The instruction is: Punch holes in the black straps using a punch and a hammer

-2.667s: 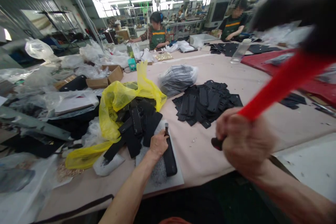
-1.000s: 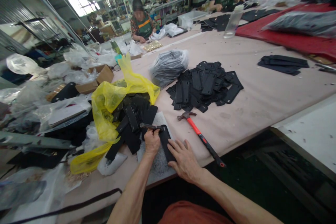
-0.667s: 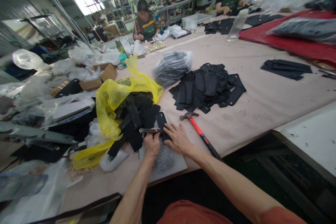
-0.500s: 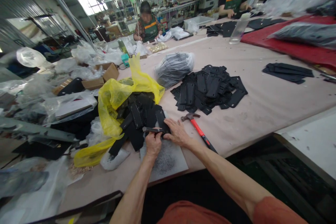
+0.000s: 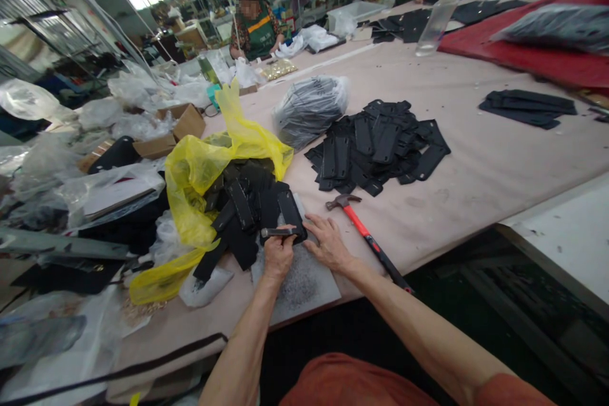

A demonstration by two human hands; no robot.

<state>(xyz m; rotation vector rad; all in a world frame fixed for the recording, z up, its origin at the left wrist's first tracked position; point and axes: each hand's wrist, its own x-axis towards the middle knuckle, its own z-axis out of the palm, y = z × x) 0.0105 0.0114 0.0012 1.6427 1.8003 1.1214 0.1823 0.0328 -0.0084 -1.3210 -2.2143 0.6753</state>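
Note:
My left hand (image 5: 278,257) is closed around a metal punch (image 5: 278,232), which lies across the near end of a flat black strip (image 5: 290,209). The strip rests on a pale board (image 5: 321,285) strewn with dark specks. Just right of the strip is my right hand (image 5: 329,244), its fingers apart and nothing in its grasp. Farther right, a claw hammer (image 5: 364,231) with a red and black handle lies on the table. Black pieces (image 5: 242,203) spill from a yellow plastic bag (image 5: 190,171) left of my hands.
Beyond the hammer is a heap of punched black pieces (image 5: 380,146), beside a clear-wrapped bundle (image 5: 311,108). More strips (image 5: 528,106) lie at the right. A clear bottle (image 5: 435,25) stands near a red sheet (image 5: 485,38). Plastic bags clutter the left. Two people work across the table.
My right hand has drawn slightly right, off the strip's edge. The left hand still grips the punch at the strip's near end. The camera view has tilted a little downward.

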